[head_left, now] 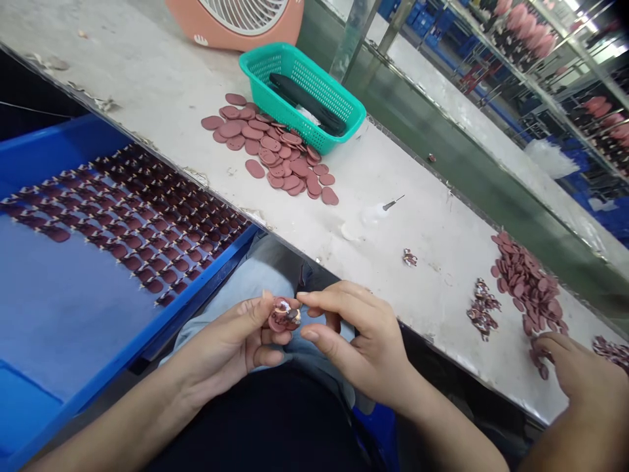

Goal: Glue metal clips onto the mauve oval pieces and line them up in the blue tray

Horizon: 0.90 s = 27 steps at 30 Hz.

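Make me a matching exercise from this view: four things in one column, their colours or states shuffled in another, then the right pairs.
1. Left hand
2. Basket
3. Tray
4. Fan

A. Blue, with rows of dark red pieces
B. Orange, with a white grille
C. Holding a small reddish piece
D. Green, beside piled discs

Pairs: 1-C, 2-D, 3-A, 4-B

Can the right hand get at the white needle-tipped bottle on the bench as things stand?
Probably yes: the right hand looks open, the left hand holds the small reddish-brown piece, and I see nothing tall blocking the way to the white bottle.
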Motion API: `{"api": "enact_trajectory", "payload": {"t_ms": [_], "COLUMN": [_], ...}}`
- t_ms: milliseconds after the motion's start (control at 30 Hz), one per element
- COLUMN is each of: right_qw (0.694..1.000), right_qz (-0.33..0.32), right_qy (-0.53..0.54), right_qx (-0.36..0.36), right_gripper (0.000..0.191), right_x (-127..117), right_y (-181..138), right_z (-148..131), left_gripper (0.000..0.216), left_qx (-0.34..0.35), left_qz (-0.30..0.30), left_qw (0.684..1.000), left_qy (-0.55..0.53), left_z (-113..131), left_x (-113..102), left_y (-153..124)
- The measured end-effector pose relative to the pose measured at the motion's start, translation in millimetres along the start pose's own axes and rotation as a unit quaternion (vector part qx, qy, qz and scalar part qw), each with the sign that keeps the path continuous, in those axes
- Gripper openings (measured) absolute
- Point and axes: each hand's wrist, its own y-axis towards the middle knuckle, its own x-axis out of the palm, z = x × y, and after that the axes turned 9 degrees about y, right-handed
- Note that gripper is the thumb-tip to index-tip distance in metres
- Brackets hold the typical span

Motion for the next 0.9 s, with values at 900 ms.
{"api": "enact_trajectory", "payload": {"t_ms": [900], "right_qw": [0.929], "right_qz": [0.129], "right_qy": [-0.229], "right_qx": [-0.261], "right_gripper": [0.017], "right_x": [93.8], "right_y": [25.0], "right_z": [30.0], "left_gripper": [0.022], "left_qx": [0.351], "left_qz": [0.291], "left_qw": [0.878], "left_qy": [0.147], "left_z": [-8.9], "left_x": [-30.9], "left_y": [-20.6]}}
